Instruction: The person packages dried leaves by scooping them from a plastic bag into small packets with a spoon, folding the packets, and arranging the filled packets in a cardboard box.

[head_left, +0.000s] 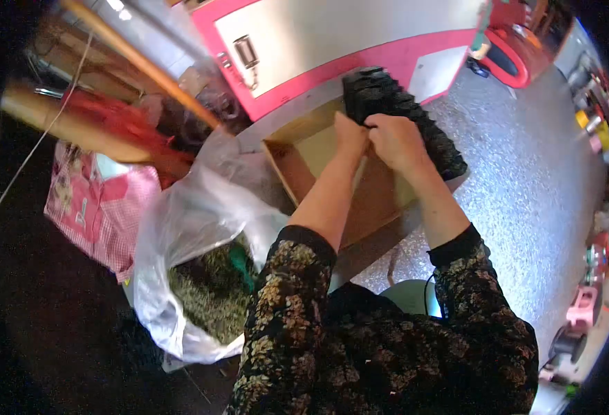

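Over a shallow cardboard box (287,162), my left hand (350,135) and my right hand (395,142) are close together with fingers pinched. A small dark piece shows between their fingertips, at the edge of a long black stack of thin, ruffled layers (404,107). That stack lies along the box's far right side and looks like plastic sheets or bags. My hands partly hide what they grip. Left of the box stands a clear plastic bag (155,277), open at the top. Inside it is a loose grey-brown, crumbly material (211,294) with a green scoop (240,265).
Behind the box is a pink and white cabinet (277,100) with a latch. A pink checkered bag (104,214) and a wooden pole (145,62) are at left. A red and dark object (508,59) rests on the speckled floor (526,187); assorted goods line the right edge.
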### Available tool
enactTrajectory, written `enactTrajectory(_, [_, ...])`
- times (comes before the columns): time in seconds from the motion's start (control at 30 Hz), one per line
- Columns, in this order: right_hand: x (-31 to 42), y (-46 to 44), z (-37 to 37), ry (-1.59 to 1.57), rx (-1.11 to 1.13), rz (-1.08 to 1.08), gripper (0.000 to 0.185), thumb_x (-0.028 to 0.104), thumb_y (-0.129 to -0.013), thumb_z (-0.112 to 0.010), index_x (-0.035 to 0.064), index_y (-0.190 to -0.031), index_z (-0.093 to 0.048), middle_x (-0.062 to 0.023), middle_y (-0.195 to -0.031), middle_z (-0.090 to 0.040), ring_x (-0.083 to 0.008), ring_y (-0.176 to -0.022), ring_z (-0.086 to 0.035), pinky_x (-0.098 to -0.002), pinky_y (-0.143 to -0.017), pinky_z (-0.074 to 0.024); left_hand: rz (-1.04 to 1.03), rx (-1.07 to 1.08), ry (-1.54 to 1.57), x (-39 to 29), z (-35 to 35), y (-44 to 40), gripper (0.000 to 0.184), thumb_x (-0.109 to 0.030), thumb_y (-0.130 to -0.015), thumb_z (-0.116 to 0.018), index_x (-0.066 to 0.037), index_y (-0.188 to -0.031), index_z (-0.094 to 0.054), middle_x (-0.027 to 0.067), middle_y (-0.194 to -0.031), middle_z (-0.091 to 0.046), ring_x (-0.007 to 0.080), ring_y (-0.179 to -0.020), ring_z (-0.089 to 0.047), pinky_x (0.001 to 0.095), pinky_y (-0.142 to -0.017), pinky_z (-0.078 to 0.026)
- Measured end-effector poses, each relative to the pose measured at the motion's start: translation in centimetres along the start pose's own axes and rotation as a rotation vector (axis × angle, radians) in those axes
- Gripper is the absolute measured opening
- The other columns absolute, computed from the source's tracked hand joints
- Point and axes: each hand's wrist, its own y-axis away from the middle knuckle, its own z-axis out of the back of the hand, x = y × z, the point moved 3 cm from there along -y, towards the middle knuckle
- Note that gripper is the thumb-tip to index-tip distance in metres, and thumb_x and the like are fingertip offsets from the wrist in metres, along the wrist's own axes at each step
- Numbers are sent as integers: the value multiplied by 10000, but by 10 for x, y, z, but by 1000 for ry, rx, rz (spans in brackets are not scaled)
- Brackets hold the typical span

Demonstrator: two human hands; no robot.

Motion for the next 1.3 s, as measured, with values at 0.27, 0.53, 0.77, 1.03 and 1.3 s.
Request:
enactTrajectory(0.27, [41, 42, 6, -171, -93, 29, 255, 103, -837, -540, -4, -1041, -650, -169, -930, -680, -214, -860, -667, -308, -780, -500, -216, -145, -269, -131, 50, 89, 653, -72, -770, -549, 98, -1338, -274, 307, -1299, -416, 408, -1210, -425, 413, -1031, -336])
enactTrajectory(0.53, [98, 119, -68, -396, -15, 144, 235, 96, -846, -585, 37, -1061, -661, -155, -884, -682, -220, -817, -647, -346, -745, -492, -424, -68, -372, -200, 169, 230, 601, -73, -802, -610, 40, -1340, -367, 197, -1188, -537, 252, -933, -595, 347, -819, -489])
enactTrajectory(0.77, [163, 139, -56, -634, 102, 268, 180, 28, -816, -585, 17, -977, -666, -96, -837, -676, -197, -765, -633, -289, -714, -490, -791, -479, -550, -332, 317, 265, 269, -74, -783, -683, -27, -1041, -623, 105, -929, -664, 174, -814, -630, 292, -736, -505])
enactTrajectory(1.03, [176, 151, -52, -583, 122, 372, 99, 12, -801, -593, -17, -870, -657, -97, -827, -662, -194, -802, -635, -287, -756, -484, -3, -986, -895, -213, 609, 174, 304, -304, -745, -625, -15, -795, -703, 224, -805, -670, 360, -769, -667, 463, -721, -508])
enactTrajectory(1.3, [197, 138, -48, -585, 272, 416, 107, -26, -770, -574, -19, -852, -641, -106, -781, -633, -197, -709, -620, -289, -651, -484, 110, -1081, -1212, -125, 632, 171, 194, -146, -746, -587, 25, -735, -679, 252, -811, -652, 408, -786, -644, 473, -732, -501])
